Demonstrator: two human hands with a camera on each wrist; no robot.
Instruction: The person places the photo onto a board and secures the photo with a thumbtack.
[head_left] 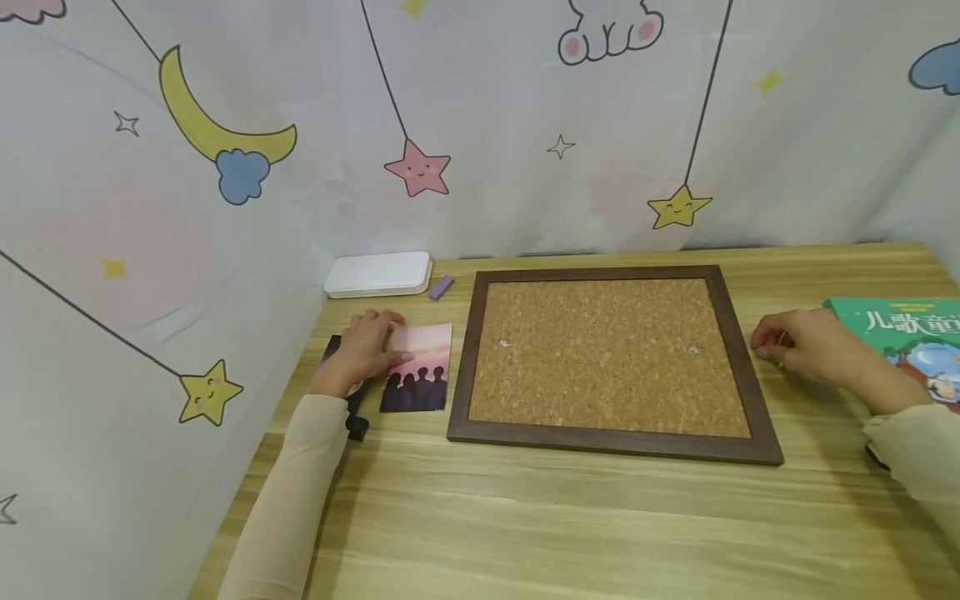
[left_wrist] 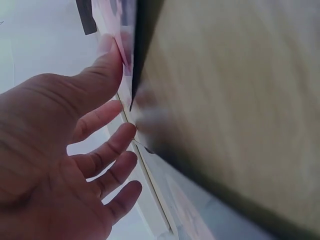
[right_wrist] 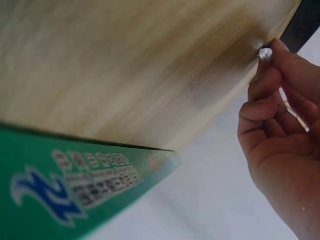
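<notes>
In the head view, my left hand is at a pink and dark photo lying left of a brown-framed cork board. The left wrist view has my thumb touching the photo's pink face, while the other fingers of the left hand spread loosely past its edge. My right hand, just right of the frame, pinches a small clear piece between thumb and finger in the right wrist view. Two small shiny pieces, one at left and one at right, are on the cork.
A white case and a purple block are at the back left. Partly under my left hand lies a black object. A green book is at the right, partly behind my right arm. A printed curtain hangs behind the table.
</notes>
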